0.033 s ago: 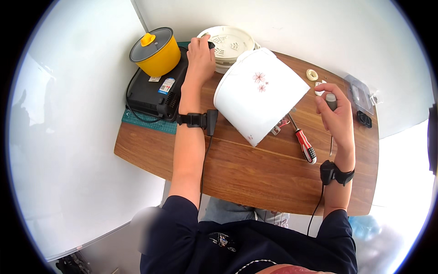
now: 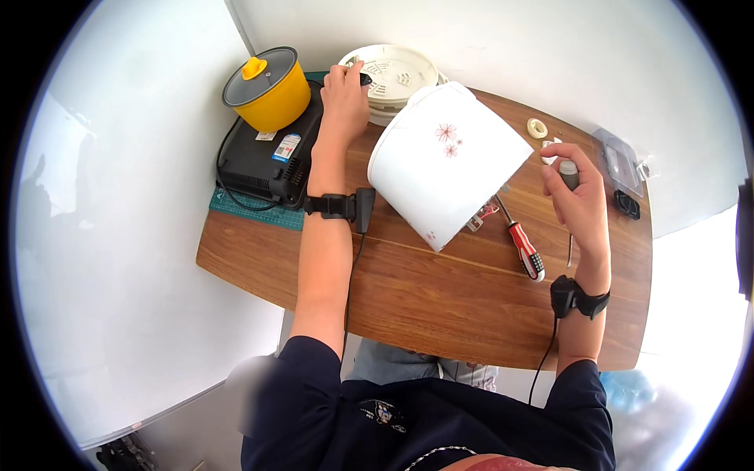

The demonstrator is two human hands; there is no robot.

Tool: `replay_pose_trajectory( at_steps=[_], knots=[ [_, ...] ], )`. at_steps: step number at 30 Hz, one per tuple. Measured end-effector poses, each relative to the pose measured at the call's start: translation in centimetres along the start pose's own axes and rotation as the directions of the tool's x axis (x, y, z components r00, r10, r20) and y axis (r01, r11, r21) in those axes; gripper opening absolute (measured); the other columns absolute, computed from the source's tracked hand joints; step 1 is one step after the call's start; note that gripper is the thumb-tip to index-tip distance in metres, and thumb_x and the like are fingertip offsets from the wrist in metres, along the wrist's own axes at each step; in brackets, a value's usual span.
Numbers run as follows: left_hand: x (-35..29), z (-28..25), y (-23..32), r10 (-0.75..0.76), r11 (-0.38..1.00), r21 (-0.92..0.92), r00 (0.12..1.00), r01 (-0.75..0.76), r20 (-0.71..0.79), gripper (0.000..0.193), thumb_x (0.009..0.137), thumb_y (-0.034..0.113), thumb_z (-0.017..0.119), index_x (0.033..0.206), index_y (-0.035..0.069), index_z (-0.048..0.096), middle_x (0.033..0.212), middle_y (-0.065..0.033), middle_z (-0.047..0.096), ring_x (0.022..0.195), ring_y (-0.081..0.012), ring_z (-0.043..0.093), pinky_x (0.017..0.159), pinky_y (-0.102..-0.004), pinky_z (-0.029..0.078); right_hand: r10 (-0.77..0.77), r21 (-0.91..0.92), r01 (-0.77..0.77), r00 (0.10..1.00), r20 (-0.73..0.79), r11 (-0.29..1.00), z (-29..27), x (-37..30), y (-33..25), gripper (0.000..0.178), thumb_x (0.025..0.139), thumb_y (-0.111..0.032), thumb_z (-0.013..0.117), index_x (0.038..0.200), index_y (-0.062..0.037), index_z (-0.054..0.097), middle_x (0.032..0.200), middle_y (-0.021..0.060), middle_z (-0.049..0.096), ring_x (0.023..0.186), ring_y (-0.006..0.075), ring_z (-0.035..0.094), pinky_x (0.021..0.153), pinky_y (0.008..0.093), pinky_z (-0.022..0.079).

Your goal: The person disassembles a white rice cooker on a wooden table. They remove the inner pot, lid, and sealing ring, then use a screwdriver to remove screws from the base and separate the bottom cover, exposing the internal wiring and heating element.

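Observation:
My left hand reaches to the far side of the table with fingers closed on a small black part, whose kind I cannot make out. It is over the near left rim of a round, off-white slotted tray. My right hand is closed around a screwdriver with a grey handle, its thin shaft pointing toward me. Between my hands a white appliance housing with red flower prints lies tipped over. Wires and a metal piece show at its lower right edge.
A red, white and black screwdriver lies right of the housing. At the left, a yellow pot stands on a black appliance over a green mat. A tape roll and a clear plastic box lie far right.

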State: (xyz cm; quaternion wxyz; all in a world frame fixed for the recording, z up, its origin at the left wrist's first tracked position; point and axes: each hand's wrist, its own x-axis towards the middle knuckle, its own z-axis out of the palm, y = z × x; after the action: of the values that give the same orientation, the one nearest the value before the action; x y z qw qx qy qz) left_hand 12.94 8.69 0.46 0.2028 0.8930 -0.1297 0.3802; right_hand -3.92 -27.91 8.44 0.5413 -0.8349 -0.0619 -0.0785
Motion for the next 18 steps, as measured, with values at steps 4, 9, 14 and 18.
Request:
replay_pose_trajectory(
  at_steps=[4, 9, 14, 18],
  knots=[
    [-0.22, 0.07, -0.28, -0.030, 0.997, -0.074, 0.998, 0.033, 0.048, 0.049, 0.092, -0.003, 0.061, 0.139, 0.006, 0.059, 0.120, -0.0178, 0.055, 0.113, -0.0380, 0.055, 0.100, -0.0445, 0.046, 0.028, -0.006, -0.027, 0.999, 0.026, 1.000, 0.33, -0.10, -0.52, 0.019, 0.095, -0.011, 0.070, 0.115, -0.0084, 0.069, 0.071, -0.0063, 0.054, 0.068, 0.0030, 0.049, 0.062, 0.0220, 0.039],
    [-0.09, 0.02, -0.32, -0.012, 0.993, -0.115, 0.998, 0.019, 0.063, 0.047, 0.091, -0.008, 0.058, 0.135, 0.005, 0.063, 0.121, -0.0171, 0.056, 0.115, -0.0373, 0.054, 0.101, -0.0431, 0.048, 0.052, -0.032, -0.051, 0.998, 0.036, 0.998, 0.48, -0.10, -0.57, 0.020, 0.095, -0.011, 0.071, 0.114, -0.0083, 0.069, 0.072, -0.0059, 0.055, 0.068, 0.0031, 0.050, 0.062, 0.0222, 0.039],
    [0.16, -0.13, -0.45, 0.022, 0.995, -0.099, 0.999, -0.019, 0.029, 0.045, 0.087, -0.010, 0.058, 0.127, 0.006, 0.068, 0.118, -0.0168, 0.058, 0.112, -0.0384, 0.056, 0.100, -0.0438, 0.048, 0.059, -0.047, -0.059, 0.998, 0.010, 0.997, 0.63, -0.06, -0.53, 0.019, 0.094, -0.012, 0.072, 0.112, -0.0088, 0.070, 0.073, -0.0053, 0.057, 0.068, 0.0038, 0.051, 0.062, 0.0232, 0.040],
    [0.20, -0.80, 0.02, 0.038, 0.994, -0.103, 0.999, -0.036, 0.018, 0.043, 0.087, -0.010, 0.059, 0.124, 0.008, 0.070, 0.117, -0.0165, 0.059, 0.113, -0.0379, 0.056, 0.099, -0.0436, 0.048, 0.059, -0.112, -0.058, 0.998, 0.000, 0.992, 0.66, 0.05, -0.32, 0.019, 0.093, -0.012, 0.074, 0.112, -0.0086, 0.070, 0.074, -0.0047, 0.059, 0.069, 0.0047, 0.052, 0.063, 0.0240, 0.041]
  ],
)
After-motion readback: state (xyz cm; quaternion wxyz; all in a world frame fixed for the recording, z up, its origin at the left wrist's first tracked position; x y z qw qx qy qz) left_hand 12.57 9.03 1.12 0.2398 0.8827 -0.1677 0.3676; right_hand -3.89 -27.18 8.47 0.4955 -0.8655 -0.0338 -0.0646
